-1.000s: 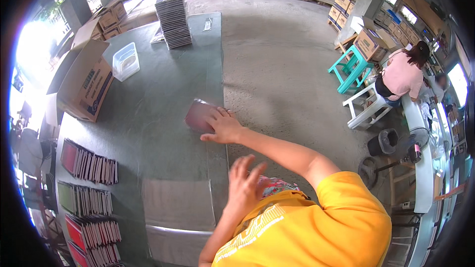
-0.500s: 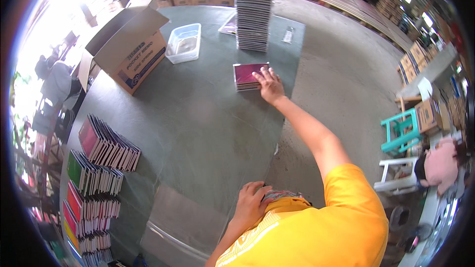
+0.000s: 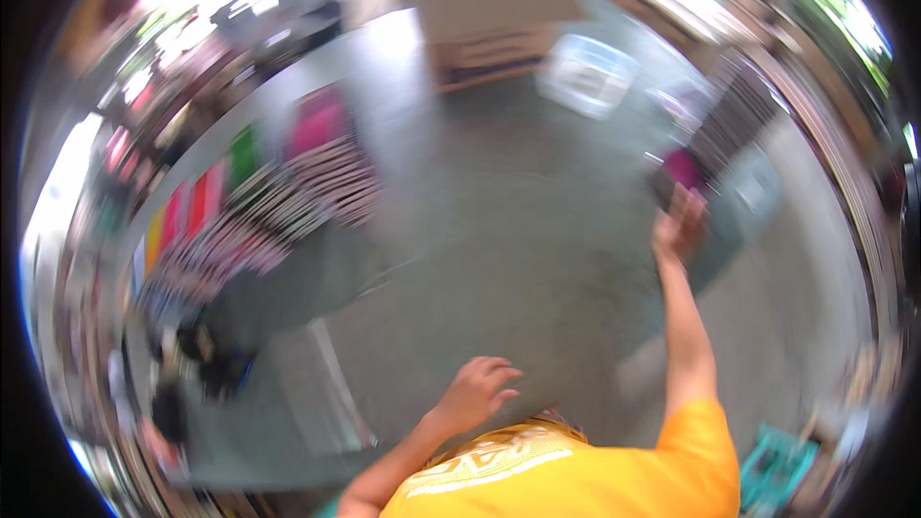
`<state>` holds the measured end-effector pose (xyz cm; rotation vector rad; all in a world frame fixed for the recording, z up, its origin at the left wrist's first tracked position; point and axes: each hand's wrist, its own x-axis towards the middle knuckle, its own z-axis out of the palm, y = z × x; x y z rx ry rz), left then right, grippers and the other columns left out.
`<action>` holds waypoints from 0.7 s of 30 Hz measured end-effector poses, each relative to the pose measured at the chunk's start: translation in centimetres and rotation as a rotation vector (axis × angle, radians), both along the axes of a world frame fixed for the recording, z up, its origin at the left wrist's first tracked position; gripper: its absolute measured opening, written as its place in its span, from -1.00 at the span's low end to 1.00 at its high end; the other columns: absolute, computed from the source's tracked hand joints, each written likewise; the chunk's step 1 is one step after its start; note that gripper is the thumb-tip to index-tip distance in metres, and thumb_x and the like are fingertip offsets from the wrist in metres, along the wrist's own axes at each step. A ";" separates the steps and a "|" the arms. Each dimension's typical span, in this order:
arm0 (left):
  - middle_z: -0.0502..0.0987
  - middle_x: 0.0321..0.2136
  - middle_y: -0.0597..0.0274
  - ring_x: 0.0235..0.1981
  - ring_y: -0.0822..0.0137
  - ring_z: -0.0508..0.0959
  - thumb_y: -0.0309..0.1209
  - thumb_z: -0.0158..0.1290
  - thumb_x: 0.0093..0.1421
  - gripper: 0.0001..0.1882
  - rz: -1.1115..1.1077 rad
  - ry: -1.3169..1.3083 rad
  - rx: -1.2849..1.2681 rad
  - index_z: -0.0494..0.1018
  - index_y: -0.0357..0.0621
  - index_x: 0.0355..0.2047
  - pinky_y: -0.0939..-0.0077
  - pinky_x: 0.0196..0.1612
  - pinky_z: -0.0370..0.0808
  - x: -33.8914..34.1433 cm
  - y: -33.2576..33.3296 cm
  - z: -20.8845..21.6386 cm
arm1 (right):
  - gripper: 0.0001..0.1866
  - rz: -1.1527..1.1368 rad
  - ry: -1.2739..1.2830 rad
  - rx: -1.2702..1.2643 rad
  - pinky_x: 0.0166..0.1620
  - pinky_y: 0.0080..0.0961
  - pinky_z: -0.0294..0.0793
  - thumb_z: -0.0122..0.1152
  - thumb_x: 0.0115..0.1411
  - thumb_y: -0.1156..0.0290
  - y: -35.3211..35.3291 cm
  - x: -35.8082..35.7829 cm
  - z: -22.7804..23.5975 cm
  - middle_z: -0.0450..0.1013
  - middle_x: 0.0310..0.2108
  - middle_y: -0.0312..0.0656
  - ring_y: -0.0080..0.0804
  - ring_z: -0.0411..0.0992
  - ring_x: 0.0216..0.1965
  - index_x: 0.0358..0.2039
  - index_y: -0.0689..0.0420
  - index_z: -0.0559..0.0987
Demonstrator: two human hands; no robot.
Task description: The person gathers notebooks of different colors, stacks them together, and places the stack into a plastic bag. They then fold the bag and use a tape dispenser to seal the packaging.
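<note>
While everything's smeared by motion blur, you can still sort out the basics. Closest to the camera is the yellow shirt (image 3: 576,480), and just above it the left hand (image 3: 477,393) sits low over the grey counter (image 3: 499,230), fingers loosely curled and a bit apart, holding nothing. Can't tell if it's actually touching the surface.

Further out, the right arm stretches long across the counter and the right hand (image 3: 679,225) has its fingers spread flat, tips at the near edge of a dark magenta book (image 3: 683,171). It's laid against it, not wrapped around it. That book lies on the counter's far right part, right next to a tall stack of books (image 3: 734,125), though the blur makes it hard to say if they touch.

Off to the left are rows of colourful books (image 3: 288,192) standing on edge. Farthest back there's a clear plastic bin (image 3: 587,77) and an open cardboard box (image 3: 499,29).
</note>
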<state>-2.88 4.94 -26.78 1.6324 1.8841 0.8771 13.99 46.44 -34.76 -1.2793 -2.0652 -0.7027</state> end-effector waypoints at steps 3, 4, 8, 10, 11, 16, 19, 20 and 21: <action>0.44 -0.16 0.09 -0.07 0.10 0.41 -0.35 0.16 0.03 -0.69 -0.018 0.165 0.097 0.46 -0.12 -0.19 0.24 0.02 0.33 -2.4 -0.2 0.2 | -0.35 0.063 0.142 0.069 0.20 -0.14 0.12 0.11 0.17 0.22 -2.4 3.3 -2.0 0.17 0.13 0.09 0.03 0.14 0.15 0.20 0.20 0.16; 0.45 -0.18 0.10 -0.09 0.11 0.42 -0.35 0.15 0.05 -0.70 0.055 0.093 0.063 0.46 -0.12 -0.20 0.25 0.01 0.35 -4.0 -1.4 0.5 | -0.36 0.082 0.263 -0.218 0.21 -0.16 0.11 0.05 0.21 0.18 -4.9 2.7 -2.5 0.15 0.14 0.11 -0.01 0.10 0.19 0.20 0.23 0.14; 0.48 -0.28 0.13 -0.19 0.13 0.46 -0.31 0.10 0.13 -0.75 0.231 -0.321 0.127 0.46 -0.17 -0.23 0.34 -0.10 0.41 -10.1 -7.2 6.8 | -0.37 -0.006 -0.138 -0.709 0.26 -0.20 -0.03 -0.24 0.29 -0.02 -15.7 -3.0 0.3 0.03 0.26 -0.05 -0.14 -0.03 0.28 0.23 0.14 0.14; 0.48 -0.34 0.14 -0.25 0.13 0.48 -0.29 0.07 0.18 -0.74 0.186 -0.663 0.247 0.46 -0.24 -0.24 0.40 -0.18 0.42 -10.7 -9.9 14.3 | -0.37 0.056 -0.212 -0.715 0.25 -0.18 -0.03 -0.28 0.29 -0.04 -19.1 -5.1 0.3 0.00 0.28 -0.11 -0.16 -0.03 0.28 0.23 0.10 0.13; 0.48 -0.37 0.14 -0.28 0.14 0.49 -0.28 0.05 0.20 -0.72 0.127 -0.886 0.309 0.45 -0.28 -0.25 0.43 -0.24 0.42 -10.6 -12.0 18.2 | -0.41 0.080 -0.187 -0.696 0.24 -0.20 0.00 -0.26 0.30 -0.01 -21.1 -6.5 0.3 0.03 0.26 -0.10 -0.17 -0.02 0.28 0.20 0.11 0.18; 0.40 -0.53 0.14 -0.40 0.14 0.45 -0.28 0.10 0.11 -0.72 -0.493 -0.768 0.849 0.42 -0.30 -0.46 0.36 -0.37 0.39 -10.8 -19.2 22.9 | -0.51 0.278 0.119 -0.611 0.20 -0.25 0.08 -0.19 0.30 0.10 -27.2 -12.9 0.3 0.14 0.20 -0.07 -0.19 0.05 0.25 0.11 0.14 0.33; 0.43 -0.56 0.15 -0.41 0.07 0.47 -0.36 0.17 -0.02 -0.79 -0.170 -0.486 0.697 0.40 -0.22 -0.54 0.31 -0.35 0.41 -12.3 -22.0 21.1 | -0.54 0.391 0.427 -0.665 0.19 -0.27 0.11 -0.16 0.30 0.13 -29.0 -14.3 -0.2 0.19 0.17 -0.06 -0.19 0.09 0.22 0.08 0.14 0.37; 0.43 -0.54 0.16 -0.39 0.09 0.46 -0.39 0.15 -0.09 -0.81 -0.169 -0.344 0.688 0.41 -0.21 -0.52 0.30 -0.36 0.40 -14.5 -22.5 19.5 | -0.55 0.408 0.493 -0.679 0.19 -0.28 0.12 -0.15 0.30 0.14 -29.6 -14.8 0.1 0.21 0.16 -0.06 -0.19 0.10 0.21 0.07 0.15 0.39; 0.43 -0.51 0.17 -0.38 0.11 0.44 -0.42 0.14 -0.15 -0.81 -0.142 -0.193 0.668 0.42 -0.20 -0.50 0.28 -0.37 0.39 -17.2 -23.7 18.3 | -0.56 0.446 0.533 -0.704 0.18 -0.29 0.13 -0.14 0.30 0.16 -30.7 -16.1 0.2 0.23 0.15 -0.05 -0.19 0.12 0.20 0.06 0.15 0.40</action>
